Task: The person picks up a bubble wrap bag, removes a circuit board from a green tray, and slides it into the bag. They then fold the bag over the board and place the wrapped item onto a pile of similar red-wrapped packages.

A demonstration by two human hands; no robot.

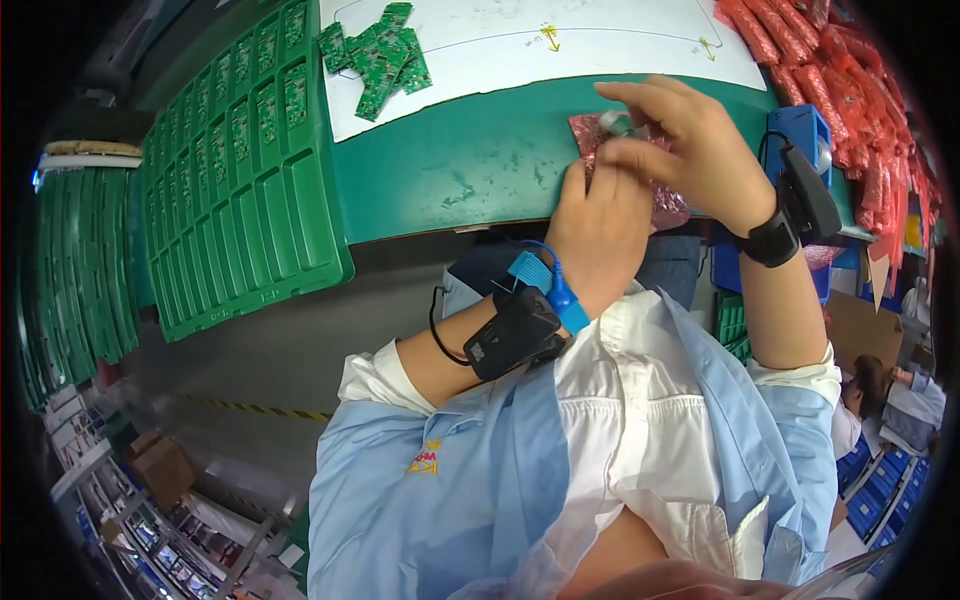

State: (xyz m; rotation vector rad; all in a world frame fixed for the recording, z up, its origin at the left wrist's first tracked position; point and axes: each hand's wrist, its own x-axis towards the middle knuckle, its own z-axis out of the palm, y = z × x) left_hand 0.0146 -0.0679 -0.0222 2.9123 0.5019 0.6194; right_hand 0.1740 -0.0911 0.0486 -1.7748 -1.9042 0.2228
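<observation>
The bag (672, 207) lay on the green counter (450, 180), under and between the two hands. It was pink, shiny and see-through, its bubbly surface crinkled and catching white glints; one flat corner stuck out past the fingertips of the left hand (603, 228), and a rounded, puffed end showed below the right hand (690, 150). The hands hid its middle, so its contents could not be made out.

The left hand lay over the bag, fingers straight and close together; whether it gripped could not be told. The right hand arched just above it, thumb and forefinger spread, with a small pale piece (618, 124) near their tips; whether it was held was unclear.

Just right of the right hand stood a blue box (797, 135), with red packs (845, 95) heaped beyond. Green boards (380, 55) lay well ahead and left of the left hand.
</observation>
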